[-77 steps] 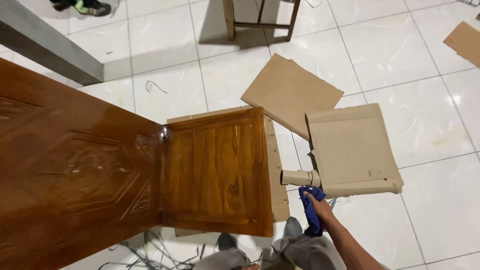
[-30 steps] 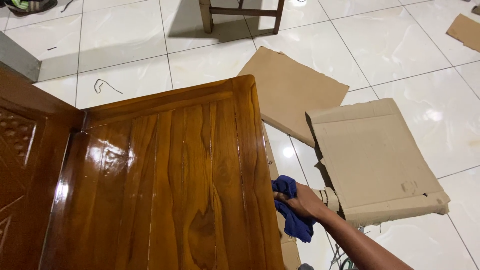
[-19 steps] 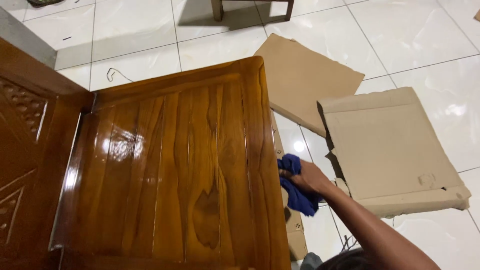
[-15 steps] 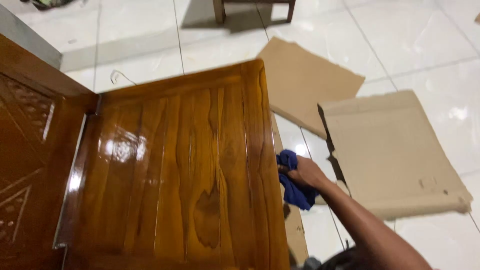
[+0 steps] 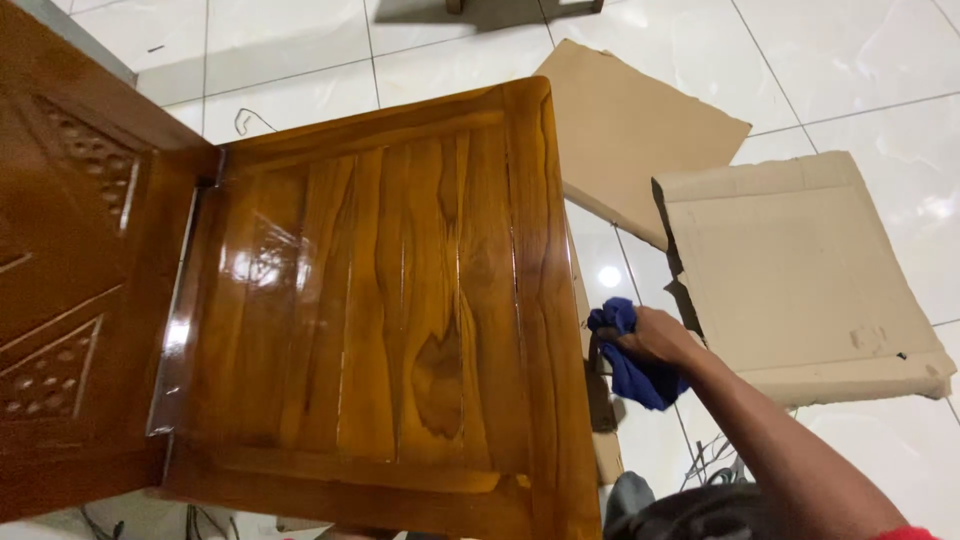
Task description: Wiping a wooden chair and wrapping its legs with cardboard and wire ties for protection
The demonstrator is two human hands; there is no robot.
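I see my right hand (image 5: 655,338) just off the right edge of the glossy wooden door panel (image 5: 390,300), its fingers (image 5: 628,338) closed tight around a bunched blue cloth (image 5: 632,365). The cloth sits beside the panel's right edge, low down; I cannot tell whether it touches the wood. To the panel's right, a flattened cardboard box (image 5: 800,265) lies on the white tiled floor (image 5: 290,50), overlapping a second cardboard sheet (image 5: 630,125) beyond it. A carved wooden door (image 5: 70,270) adjoins the panel's left side. My left hand is out of sight.
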